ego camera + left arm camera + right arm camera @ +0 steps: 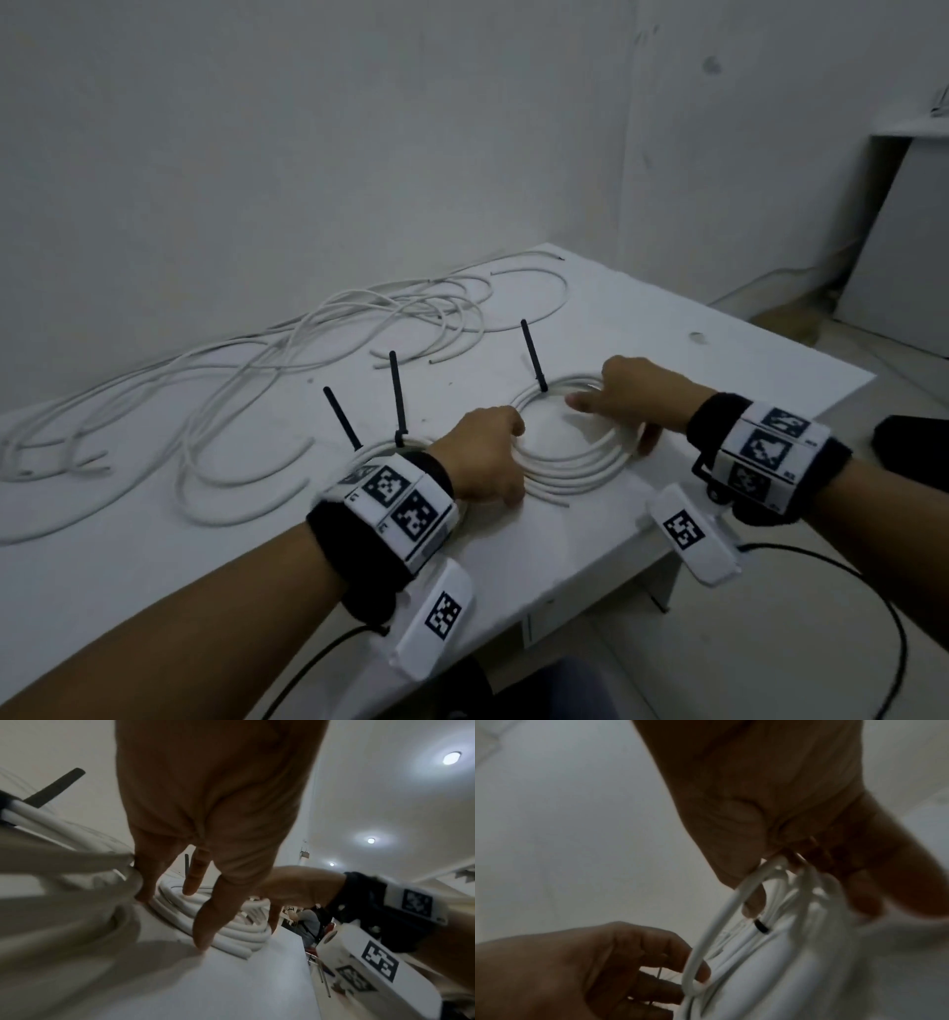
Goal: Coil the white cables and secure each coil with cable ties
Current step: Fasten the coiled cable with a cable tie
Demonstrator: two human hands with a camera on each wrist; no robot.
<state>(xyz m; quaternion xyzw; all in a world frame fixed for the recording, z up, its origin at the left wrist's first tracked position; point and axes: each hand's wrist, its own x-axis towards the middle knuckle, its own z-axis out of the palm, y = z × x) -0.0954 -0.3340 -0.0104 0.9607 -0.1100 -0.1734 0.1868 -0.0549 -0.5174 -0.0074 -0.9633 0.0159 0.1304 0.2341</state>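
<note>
Round coil of white plastic cable [575, 452] lies flat on the white counter [719, 360], both hands on it. Left hand [485, 452] sits on the coil's left rim, right hand [642, 398] on its far-right rim, so the ring spans between them, its plane level with the counter.

One black cable tie [534, 360] already cinches the coil's far-left arc, tail sticking up; the near arc has loose turns fanning apart and a free end. The next tie likely goes there, nearer the left hand.

Left fingers [205, 925] are spread and nearly straight, tips pressing down on the turns, nothing gripped. Right fingers [752, 902] curl round the bundled turns, thumb across the top, pinching them together.

A second tied coil [380, 447] with two upright black ties lies just left of the held coil, partly under the left wrist. Loose white cables [257, 370] sprawl further left and behind it.
</note>
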